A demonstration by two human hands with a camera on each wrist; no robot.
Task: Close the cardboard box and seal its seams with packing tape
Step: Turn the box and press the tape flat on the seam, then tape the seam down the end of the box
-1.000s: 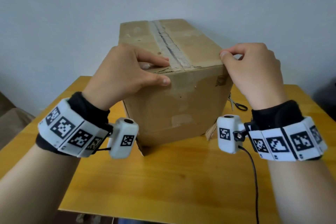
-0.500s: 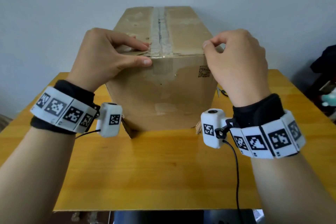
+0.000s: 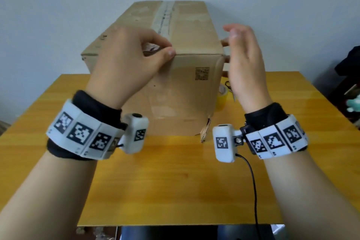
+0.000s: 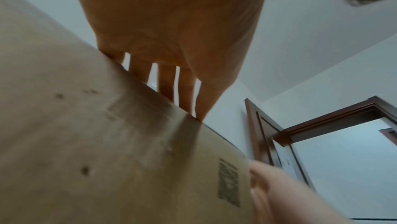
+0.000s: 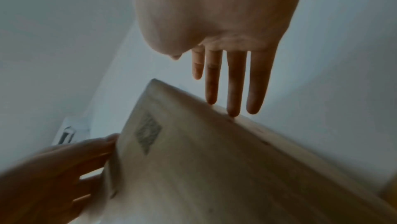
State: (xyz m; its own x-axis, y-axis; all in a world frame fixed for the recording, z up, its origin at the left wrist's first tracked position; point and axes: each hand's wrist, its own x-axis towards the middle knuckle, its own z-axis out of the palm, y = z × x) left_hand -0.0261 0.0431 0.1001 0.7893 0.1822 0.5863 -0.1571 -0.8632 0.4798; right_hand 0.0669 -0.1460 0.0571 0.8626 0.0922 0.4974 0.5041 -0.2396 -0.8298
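The cardboard box (image 3: pixel 181 91) stands closed on the yellow table (image 3: pixel 175 185). An old grey tape strip (image 3: pixel 164 15) runs along its top seam. My left hand (image 3: pixel 167 48) grips the near top edge at the seam, fingers curled on top and thumb on the front face. In the left wrist view those fingers (image 4: pixel 165 81) reach over the box (image 4: pixel 96 151) edge. My right hand (image 3: pixel 229 45) is at the box's right side with straight fingers. In the right wrist view its fingertips (image 5: pixel 233 110) touch the box (image 5: pixel 214 168) edge and hold nothing.
A yellowish tape roll (image 3: pixel 222 101) and scissors (image 3: pixel 228 85) lie on the table just right of the box, partly hidden behind it and my right hand. A black cable (image 3: pixel 253 181) trails from the right wrist. Dark objects (image 3: pixel 348 64) stand off the table's right side.
My right hand has let go of the box's top right corner, straightened its fingers and moved to the right side. The left hand keeps its grip on the top edge.
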